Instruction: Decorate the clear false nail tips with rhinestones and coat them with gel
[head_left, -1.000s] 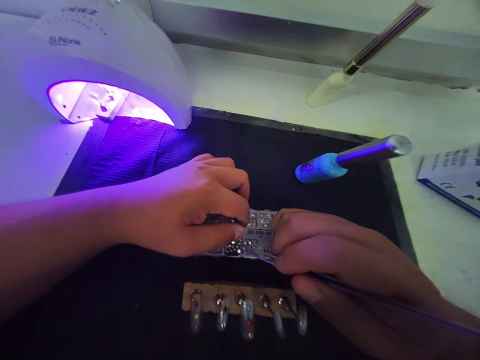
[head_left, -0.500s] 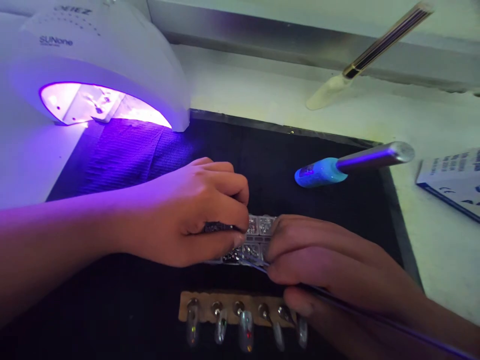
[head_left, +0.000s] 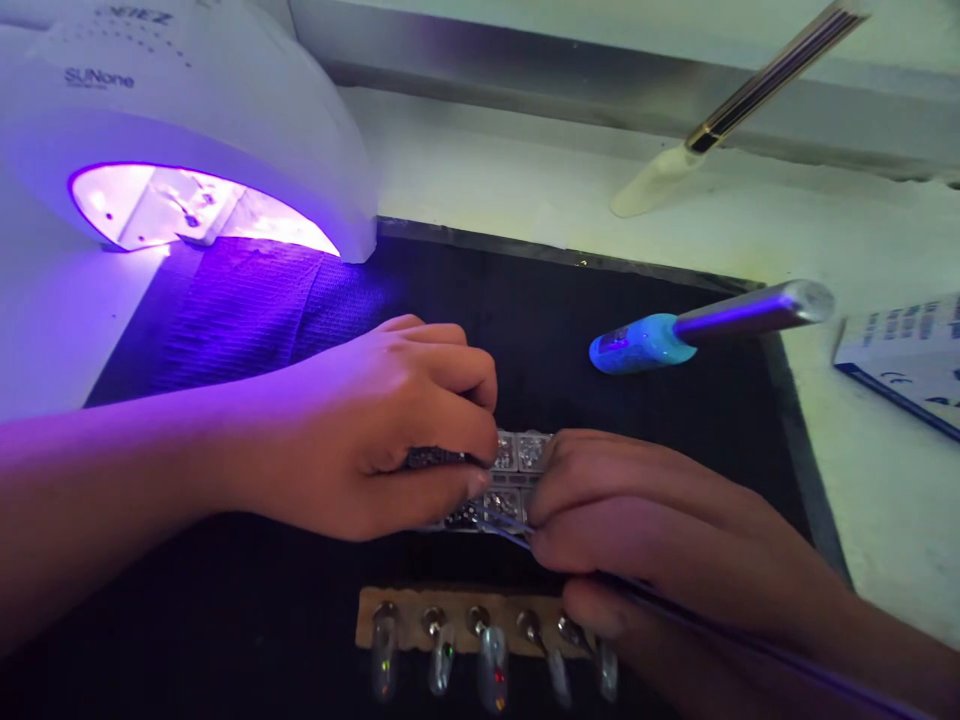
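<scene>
My left hand (head_left: pixel 390 425) is curled over the left part of a clear compartment case of rhinestones (head_left: pixel 504 480), thumb and forefinger bent onto it. Under those fingers, part of the case is hidden. At the right end of the case, my right hand (head_left: pixel 637 520) pinches thin metal tweezers (head_left: pixel 510 532), their tips over a front compartment and their shaft running back toward the lower right. Closer to me lies a tan strip (head_left: pixel 412 622) with several false nail tips on metal holders, among them a shiny one (head_left: pixel 493 670) with coloured specks.
A white nail lamp (head_left: pixel 315 150) glows violet at the upper left. On the black mat (head_left: pixel 510 310) is a blue polish bottle (head_left: pixel 641 343) with a silver cap. A pale bottle (head_left: pixel 660 180) stands behind it, and a printed box (head_left: pixel 900 350) is at the right edge.
Both hands stay almost in place at the case. The tweezers' tips have shifted slightly, and the view has moved a little.
</scene>
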